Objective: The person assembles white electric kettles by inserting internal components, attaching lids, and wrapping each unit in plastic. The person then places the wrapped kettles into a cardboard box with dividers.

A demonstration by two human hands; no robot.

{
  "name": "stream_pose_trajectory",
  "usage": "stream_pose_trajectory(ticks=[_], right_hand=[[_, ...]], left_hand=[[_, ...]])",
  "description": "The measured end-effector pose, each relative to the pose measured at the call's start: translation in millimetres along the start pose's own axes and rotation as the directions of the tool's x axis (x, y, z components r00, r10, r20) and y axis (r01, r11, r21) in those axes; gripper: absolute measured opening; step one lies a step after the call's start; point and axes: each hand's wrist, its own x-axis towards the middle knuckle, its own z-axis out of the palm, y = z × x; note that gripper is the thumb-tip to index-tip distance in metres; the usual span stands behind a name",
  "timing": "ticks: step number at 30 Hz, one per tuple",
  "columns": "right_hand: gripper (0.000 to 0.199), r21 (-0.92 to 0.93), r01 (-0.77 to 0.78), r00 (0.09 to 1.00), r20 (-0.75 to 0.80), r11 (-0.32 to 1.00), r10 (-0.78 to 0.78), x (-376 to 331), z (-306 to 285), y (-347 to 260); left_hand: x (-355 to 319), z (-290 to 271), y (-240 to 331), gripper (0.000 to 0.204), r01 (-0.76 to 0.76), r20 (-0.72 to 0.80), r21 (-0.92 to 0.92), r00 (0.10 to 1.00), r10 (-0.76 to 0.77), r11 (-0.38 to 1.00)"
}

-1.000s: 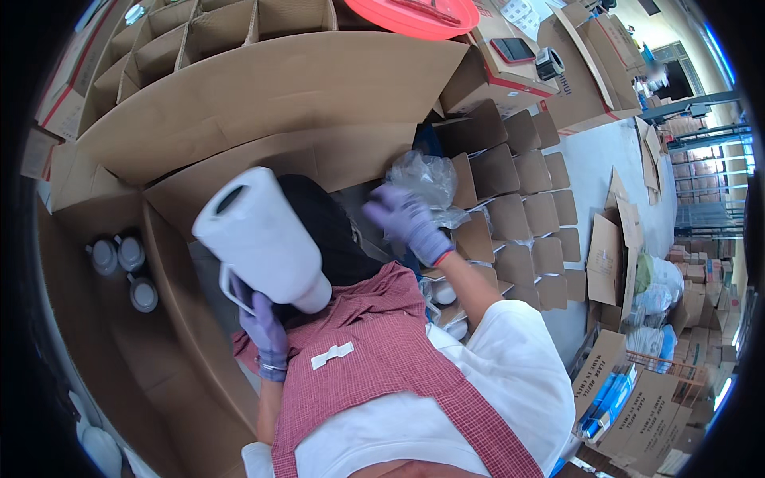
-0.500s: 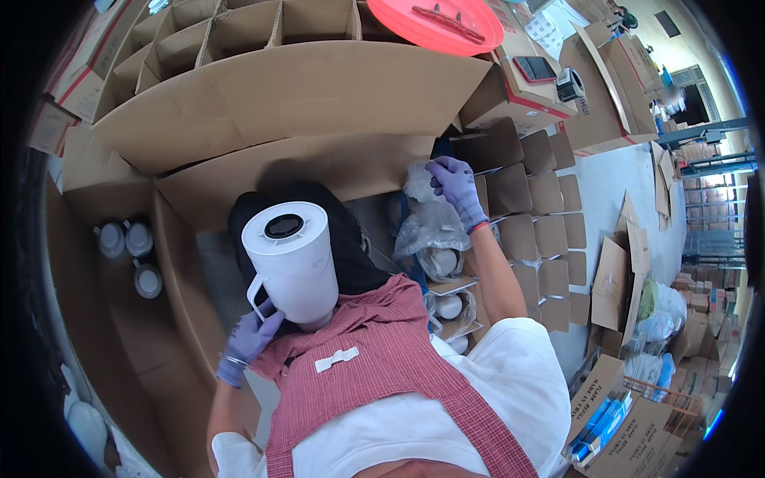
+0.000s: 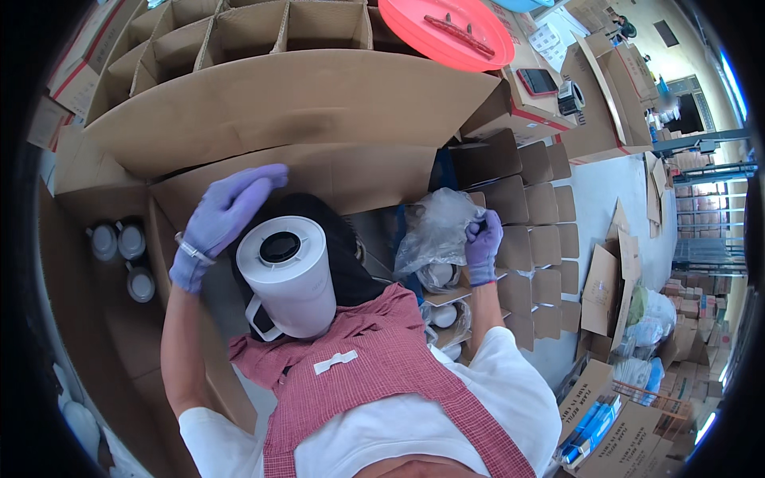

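A white jug [image 3: 292, 291] with a side handle rests on my lap, the end with a black round disc facing up. My left hand [image 3: 231, 209], in a purple glove, is raised beside and beyond the jug, apart from it, with its fingers stretched out and nothing in them. On the right, my gloved right hand [image 3: 484, 248] has its fingers closed on the edge of a clear plastic bag [image 3: 437, 227]. The bag hangs crumpled over a divided carton, where a white rounded item [image 3: 444, 316] shows in wrapping.
Three white jugs [image 3: 131, 240] stand in the deep carton on the left. Ahead is a large carton with dividers [image 3: 247, 36]. A red plastic lid or basin [image 3: 446, 36] holds a reddish tool. A phone [image 3: 537, 81] and tape roll [image 3: 570, 97] lie on a box. Folded partitions [image 3: 534, 247] stand right.
My left hand has let go of the jug's handle side and moved up and forward. My right hand has drawn nearer to me, with the bag spread wider below it.
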Motion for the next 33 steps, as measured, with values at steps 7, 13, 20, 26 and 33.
stream_pose_trajectory(ticks=[7,13,20,26,33], right_hand=[[0.018,0.324,0.064,0.995,0.049,0.944,-0.084,7.6,-2.0,-12.2],[0.019,0.072,0.0,1.0,-0.005,0.997,0.0,15.4,0.8,-11.6],[0.02,-0.612,-0.163,0.964,0.069,0.774,0.257,1.8,-18.0,13.5],[0.019,-0.391,-0.055,0.939,0.293,0.919,0.181,-19.0,34.6,-19.3],[0.023,-0.358,0.339,0.811,0.58,0.87,-0.077,-21.3,91.9,-91.7]], left_hand=[[42.9,49.8,-3.2,0.038,-0.122,0.374,0.3,0.927,0.001,0.946],[96.8,40.9,-94.1,0.046,0.464,0.391,-0.043,0.823,-0.413,0.885],[149.6,54.5,-187.1,0.041,0.026,0.158,0.692,0.97,-0.187,0.721],[130.4,71.5,-170.7,0.044,0.095,0.029,0.658,0.988,-0.151,0.747],[130.6,63.5,-162.3,0.05,0.115,0.083,0.626,0.974,-0.212,0.771]])
